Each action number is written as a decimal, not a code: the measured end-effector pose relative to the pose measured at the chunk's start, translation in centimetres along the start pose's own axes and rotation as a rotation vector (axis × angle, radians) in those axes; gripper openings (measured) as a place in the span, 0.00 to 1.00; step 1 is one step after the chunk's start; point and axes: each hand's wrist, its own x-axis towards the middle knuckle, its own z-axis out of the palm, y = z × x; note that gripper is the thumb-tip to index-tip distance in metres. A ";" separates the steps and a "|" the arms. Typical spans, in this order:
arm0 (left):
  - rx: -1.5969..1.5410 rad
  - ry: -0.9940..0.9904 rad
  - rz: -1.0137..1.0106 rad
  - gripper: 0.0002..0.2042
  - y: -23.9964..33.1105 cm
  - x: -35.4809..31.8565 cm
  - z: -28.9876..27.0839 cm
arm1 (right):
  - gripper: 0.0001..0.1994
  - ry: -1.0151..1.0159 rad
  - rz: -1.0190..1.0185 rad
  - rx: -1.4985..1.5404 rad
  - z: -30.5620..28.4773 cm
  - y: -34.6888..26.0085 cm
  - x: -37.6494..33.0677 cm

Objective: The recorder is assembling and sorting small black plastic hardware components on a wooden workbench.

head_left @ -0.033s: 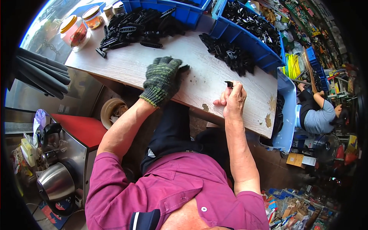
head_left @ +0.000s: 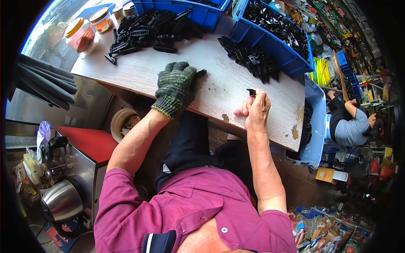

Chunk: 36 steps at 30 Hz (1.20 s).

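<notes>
Green-and-black knit covers our left hand (head_left: pixel 175 87), closed on a black part (head_left: pixel 201 74) over the worktable (head_left: pixel 135 69). Our bare right hand (head_left: pixel 257 109) pinches a small black piece (head_left: pixel 252 92) above the same top. Beyond, we note two obstructions: slotted black strips (head_left: pixel 147 31) heaped left, loose black pieces (head_left: pixel 253 61) heaped right. Behind them, a blue bin (head_left: pixel 276 55) blocks the back right; far right, we record a co-worker (head_left: pixel 351 127).
</notes>
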 end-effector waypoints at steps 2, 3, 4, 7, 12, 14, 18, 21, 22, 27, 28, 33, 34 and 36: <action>0.192 0.011 0.004 0.05 0.5 -0.1 -0.8 | 0.17 -0.015 -0.009 0.013 0.0 0.0 0.0; 0.186 0.011 0.007 0.05 0.8 -0.2 -0.8 | 0.17 0.002 0.004 0.010 0.0 -0.1 -0.1; 0.086 -0.004 0.021 0.05 1.1 -0.2 -0.8 | 0.17 0.018 0.016 0.008 0.0 -0.1 -0.1; -0.376 -0.015 -0.040 0.08 3.3 -1.1 0.5 | 0.16 0.009 0.028 0.058 -0.3 0.3 0.0; -0.705 -0.125 -0.047 0.12 7.7 -1.5 2.4 | 0.16 0.093 0.030 0.073 0.2 0.1 -0.8; -0.736 -0.167 -0.083 0.12 8.6 -1.0 2.8 | 0.15 0.116 -0.009 0.029 0.2 0.1 -0.9; -0.793 -0.279 -0.195 0.12 8.7 -0.2 3.5 | 0.15 0.092 -0.075 -0.022 0.1 0.0 -1.0; -0.795 -0.265 -0.239 0.11 8.7 -0.3 4.3 | 0.13 0.053 -0.069 0.017 -0.1 0.4 -0.8; -0.772 -0.166 -0.190 0.12 8.8 -0.5 4.8 | 0.13 0.078 -0.115 -0.037 0.0 0.7 -0.8; -0.588 -0.049 -0.150 0.15 12.0 -0.6 5.9 | 0.11 0.175 -0.222 -0.225 -1.5 1.6 -0.4; -0.757 -0.154 -0.357 0.16 12.8 -0.2 5.8 | 0.12 0.154 -0.235 -0.139 -0.9 0.9 -1.0; -0.537 -0.252 -0.193 0.15 11.8 -0.5 6.2 | 0.14 0.205 -0.363 -0.225 -2.2 2.7 0.5; -0.465 -0.259 -0.099 0.15 11.1 -0.6 6.0 | 0.14 0.228 -0.453 -0.256 -1.5 2.4 0.4; -0.451 -0.215 -0.085 0.15 9.9 -1.0 5.7 | 0.14 0.186 -0.282 -0.152 -0.7 1.5 -0.7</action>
